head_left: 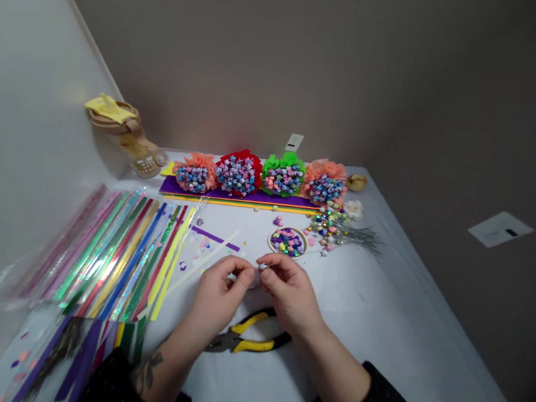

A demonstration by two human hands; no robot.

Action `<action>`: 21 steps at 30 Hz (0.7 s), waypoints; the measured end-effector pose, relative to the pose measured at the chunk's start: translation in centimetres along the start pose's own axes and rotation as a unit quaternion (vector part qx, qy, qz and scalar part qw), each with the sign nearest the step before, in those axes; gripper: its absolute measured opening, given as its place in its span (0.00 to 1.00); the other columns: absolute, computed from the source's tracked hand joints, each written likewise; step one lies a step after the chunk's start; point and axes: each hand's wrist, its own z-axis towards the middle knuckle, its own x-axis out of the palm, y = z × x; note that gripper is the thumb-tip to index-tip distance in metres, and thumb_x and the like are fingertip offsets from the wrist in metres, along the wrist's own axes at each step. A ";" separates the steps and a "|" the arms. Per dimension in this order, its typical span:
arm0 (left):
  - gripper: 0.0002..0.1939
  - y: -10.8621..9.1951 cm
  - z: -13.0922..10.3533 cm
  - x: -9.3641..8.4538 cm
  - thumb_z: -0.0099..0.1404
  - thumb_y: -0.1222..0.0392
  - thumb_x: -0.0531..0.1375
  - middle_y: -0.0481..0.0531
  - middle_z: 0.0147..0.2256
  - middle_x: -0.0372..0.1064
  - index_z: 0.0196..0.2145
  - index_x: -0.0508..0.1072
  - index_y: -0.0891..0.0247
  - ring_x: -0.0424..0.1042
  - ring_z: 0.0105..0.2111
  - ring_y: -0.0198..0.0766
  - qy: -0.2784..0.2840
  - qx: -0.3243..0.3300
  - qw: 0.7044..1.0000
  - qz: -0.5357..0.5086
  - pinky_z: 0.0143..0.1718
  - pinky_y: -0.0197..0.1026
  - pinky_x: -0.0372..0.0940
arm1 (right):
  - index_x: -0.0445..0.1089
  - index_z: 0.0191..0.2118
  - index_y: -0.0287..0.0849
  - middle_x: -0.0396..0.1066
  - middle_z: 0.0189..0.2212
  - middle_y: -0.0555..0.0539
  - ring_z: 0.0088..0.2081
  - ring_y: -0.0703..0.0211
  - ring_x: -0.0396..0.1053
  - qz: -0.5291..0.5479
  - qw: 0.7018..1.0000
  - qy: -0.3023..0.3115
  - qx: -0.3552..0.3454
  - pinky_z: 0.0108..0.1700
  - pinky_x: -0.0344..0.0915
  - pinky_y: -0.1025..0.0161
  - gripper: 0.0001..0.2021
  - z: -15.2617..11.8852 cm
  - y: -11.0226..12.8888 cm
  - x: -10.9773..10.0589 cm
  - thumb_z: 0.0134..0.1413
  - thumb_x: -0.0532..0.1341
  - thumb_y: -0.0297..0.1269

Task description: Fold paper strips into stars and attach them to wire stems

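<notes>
Partly hidden by fingertips, a small pale piece (261,266), shape indistinct, over mid-table (355,326), well short of the far edge. Right hand (291,294): fingers clamped on it. Left hand (223,291): fingers together, contact unclear. Pliers (255,345) partly covered.

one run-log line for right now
left hand: fingertips beside small pale piece; right hand: pinching it; nearer: black-and-yellow metal pliers; farther: round bowl, small multicoloured pieces; left side: shiny multicoloured strips
</notes>
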 end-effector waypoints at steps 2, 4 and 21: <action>0.09 0.0 0.0 -0.1 0.61 0.57 0.55 0.49 0.27 0.68 0.28 0.69 0.64 0.67 0.29 0.36 0.012 0.006 1.000 0.008 0.29 0.35 0.62 | 0.72 0.35 0.43 0.65 0.23 0.54 0.24 0.67 0.59 0.002 1.000 0.000 -0.008 0.28 0.56 0.68 0.07 0.1 -0.1 0.0 0.50 0.66 0.38; 0.09 -0.1 0.0 -0.2 0.61 0.58 0.55 0.48 0.26 0.66 0.27 0.68 0.63 0.66 0.28 0.36 0.017 0.014 1.000 0.018 0.28 0.35 0.61 | 0.72 0.34 0.43 0.64 0.23 0.54 0.24 0.67 0.59 0.021 0.999 -0.008 -0.022 0.28 0.55 0.68 0.07 0.4 0.1 -0.2 0.50 0.66 0.39; 0.10 0.2 0.1 -0.1 0.62 0.56 0.54 0.47 0.25 0.64 0.27 0.68 0.63 0.64 0.27 0.35 0.000 0.018 0.999 0.034 0.27 0.34 0.60 | 0.71 0.32 0.42 0.65 0.27 0.52 0.22 0.69 0.57 0.100 0.995 -0.010 -0.006 0.24 0.53 0.68 0.12 1.2 1.5 -0.4 0.41 0.70 0.40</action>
